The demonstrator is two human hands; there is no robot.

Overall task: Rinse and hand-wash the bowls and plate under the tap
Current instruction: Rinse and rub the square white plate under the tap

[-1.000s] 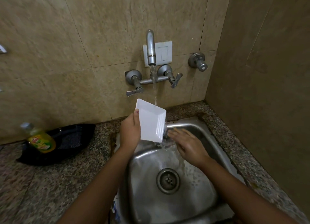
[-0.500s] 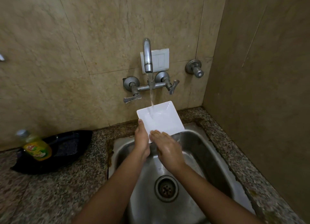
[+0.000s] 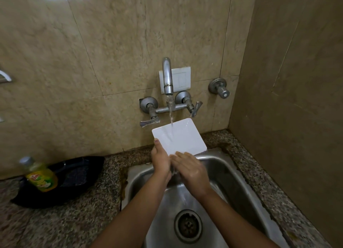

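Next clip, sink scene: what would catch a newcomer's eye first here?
The white square plate, held tilted over the back of the steel sink, with the tap running a stream onto its face. The left hand grips its near left edge while the right hand lies against its lower edge. Off to the left on the speckled counter, a yellow-green dish soap bottle stands before a black pan.

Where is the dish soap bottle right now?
In the head view, the dish soap bottle stands far left on the granite counter, against a black pan, left of the sink.
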